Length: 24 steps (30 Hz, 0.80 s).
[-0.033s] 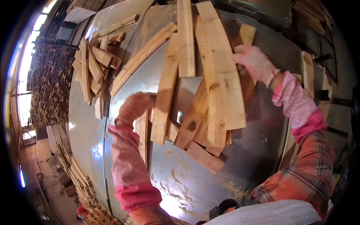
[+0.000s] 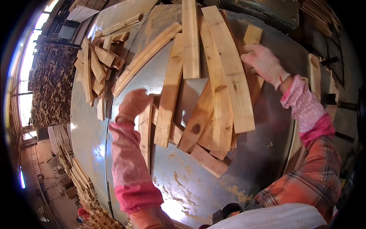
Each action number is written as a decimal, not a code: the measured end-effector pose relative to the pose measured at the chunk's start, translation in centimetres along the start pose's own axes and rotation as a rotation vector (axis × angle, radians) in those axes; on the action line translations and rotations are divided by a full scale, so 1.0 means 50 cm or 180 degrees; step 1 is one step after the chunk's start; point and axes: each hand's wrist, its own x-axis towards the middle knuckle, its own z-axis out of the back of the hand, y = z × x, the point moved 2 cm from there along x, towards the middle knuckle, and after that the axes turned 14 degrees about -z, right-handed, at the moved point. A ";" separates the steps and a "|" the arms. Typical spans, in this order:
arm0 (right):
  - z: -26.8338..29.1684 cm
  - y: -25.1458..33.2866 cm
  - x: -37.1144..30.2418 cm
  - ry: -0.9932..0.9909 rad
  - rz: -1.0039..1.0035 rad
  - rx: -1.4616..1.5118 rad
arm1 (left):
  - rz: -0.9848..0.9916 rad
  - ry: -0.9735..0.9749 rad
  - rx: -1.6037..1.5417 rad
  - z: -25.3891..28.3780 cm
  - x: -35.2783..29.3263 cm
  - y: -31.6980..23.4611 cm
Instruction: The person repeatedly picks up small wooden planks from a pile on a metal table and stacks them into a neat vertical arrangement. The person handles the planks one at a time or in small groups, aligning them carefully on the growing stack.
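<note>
Taking the middle of your view as the clock's centre, your gloved left hand (image 2: 133, 105) is at 9 o'clock, fingers curled near the upper end of a short pale board (image 2: 145, 133); I cannot tell whether they are clamped on anything. Your gloved right hand (image 2: 263, 63) is at 2 o'clock, fingers bent just beside the right edge of a long pale plank (image 2: 230, 72); whether it touches is unclear.

Between your hands, planks fan over the metal table (image 2: 263, 160), with a knotted plank (image 2: 196, 116) near the centre. A heap of short wood pieces (image 2: 97, 66) lies apart at 10 o'clock, so some separating looks done. The planks before you overlap at uneven angles, neither squared nor stacked, so most of the handling looks left.
</note>
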 end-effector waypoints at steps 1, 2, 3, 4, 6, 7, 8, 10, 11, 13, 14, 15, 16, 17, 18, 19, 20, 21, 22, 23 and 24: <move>0.022 -0.037 0.007 -0.0707 -0.0225 -0.0415 | 0.1245 -0.0413 -0.0367 0.030 0.048 -0.001; 0.029 -0.052 0.009 -0.0713 -0.0336 -0.0301 | 0.1269 -0.0546 0.0017 0.041 0.064 0.020; 0.033 -0.061 0.016 -0.0718 -0.0453 -0.0189 | 0.1283 -0.0670 0.0403 0.055 0.082 0.044; 0.041 -0.061 0.025 -0.0510 -0.0730 -0.0454 | 0.1499 -0.0733 0.0409 0.045 0.113 0.068; 0.031 -0.089 0.043 -0.0634 -0.0804 -0.0529 | 0.1687 -0.0776 0.0589 0.011 0.150 0.128; 0.022 -0.100 0.054 -0.0686 -0.0841 -0.0577 | 0.1647 -0.0745 0.0746 -0.022 0.163 0.163; 0.026 -0.055 0.033 -0.0557 -0.0941 -0.0704 | 0.1731 -0.0723 0.0846 -0.030 0.195 0.161; 0.010 -0.084 0.046 -0.0690 -0.0846 -0.0737 | 0.2014 -0.0724 0.0663 -0.047 0.218 0.188; 0.013 -0.099 0.045 -0.0762 -0.0774 -0.0757 | 0.2225 -0.0900 0.0538 -0.055 0.210 0.207; 0.019 -0.129 0.058 -0.0791 -0.0667 -0.1130 | 0.2333 -0.0881 0.0012 -0.044 0.217 0.208; 0.026 -0.127 0.055 -0.0800 -0.0732 -0.1182 | 0.2292 -0.0315 0.0007 -0.012 0.244 0.174; 0.027 -0.115 0.052 -0.0785 -0.0745 -0.1196 | 0.2297 0.0244 0.0046 0.013 0.249 0.143; 0.029 -0.098 0.051 -0.0678 -0.0849 -0.1071 | 0.2138 0.0076 0.0044 0.020 0.239 0.124; 0.031 -0.081 0.051 -0.0569 -0.0954 -0.0950 | 0.1975 -0.0089 0.0039 0.028 0.231 0.105; 0.030 -0.069 0.049 -0.0458 -0.1063 -0.0834 | 0.1889 -0.0113 -0.0102 0.045 0.229 0.096; 0.041 -0.059 0.044 -0.0384 -0.1150 -0.0601 | 0.1756 -0.0479 -0.1122 0.073 0.240 0.059; 0.046 -0.048 0.040 -0.0274 -0.1207 -0.0372 | 0.1623 -0.0834 -0.2142 0.101 0.240 0.012; 0.051 -0.039 0.038 -0.0170 -0.1263 -0.0132 | 0.1436 -0.1182 -0.3149 0.119 0.244 -0.030; 0.045 -0.022 0.046 -0.0050 -0.0825 -0.0788 | 0.1406 -0.1263 -0.3140 0.103 0.263 -0.034; 0.021 -0.006 0.068 0.0095 -0.0299 -0.1425 | 0.1447 -0.1388 -0.3100 0.068 0.266 -0.028; 0.004 -0.006 0.076 0.0167 0.0138 -0.2082 | 0.1335 -0.1587 -0.2637 0.025 0.275 -0.063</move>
